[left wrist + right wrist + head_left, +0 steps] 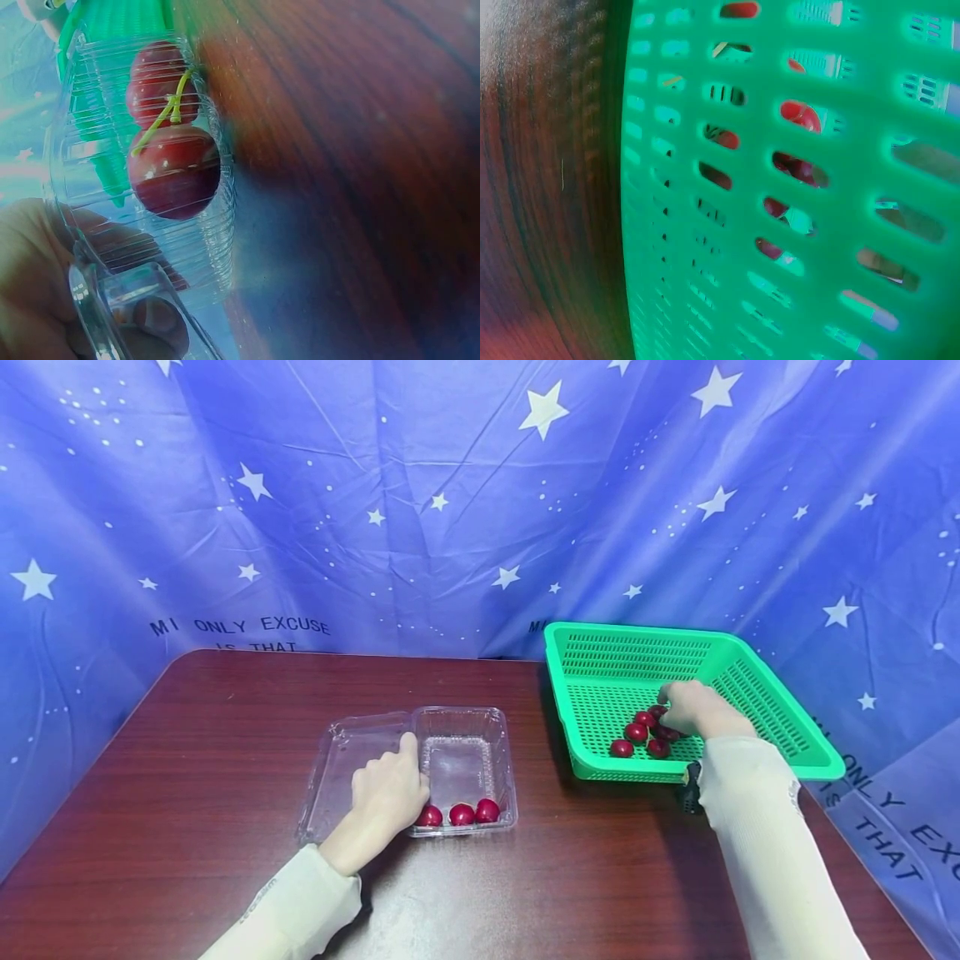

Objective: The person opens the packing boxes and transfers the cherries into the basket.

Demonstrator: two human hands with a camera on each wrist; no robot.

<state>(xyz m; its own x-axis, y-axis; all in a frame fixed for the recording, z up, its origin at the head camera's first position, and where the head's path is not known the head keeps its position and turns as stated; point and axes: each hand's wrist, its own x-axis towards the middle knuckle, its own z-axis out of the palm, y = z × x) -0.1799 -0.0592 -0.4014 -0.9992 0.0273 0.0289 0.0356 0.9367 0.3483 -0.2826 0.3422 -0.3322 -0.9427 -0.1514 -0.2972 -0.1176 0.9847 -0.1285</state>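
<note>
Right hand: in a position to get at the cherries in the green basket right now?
Looks like yes. The right hand is over the front rim and inside the basket, fingers down by the cherries. No lid covers them.

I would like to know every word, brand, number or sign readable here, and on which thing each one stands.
"MI ONLY EXCUSE": blue star-printed fabric backdrop, left side.
"IS THAT": below it, partly hidden behind the reddish-brown wood-grain table.
"MI": same backdrop, beside the green perforated plastic basket.
"ONLY EXC": backdrop, right side, running out of the picture.
"IS THAT": beneath that.
Too small to read: lettering on the left white fabric sleeve.
No brand or number is readable.
</note>
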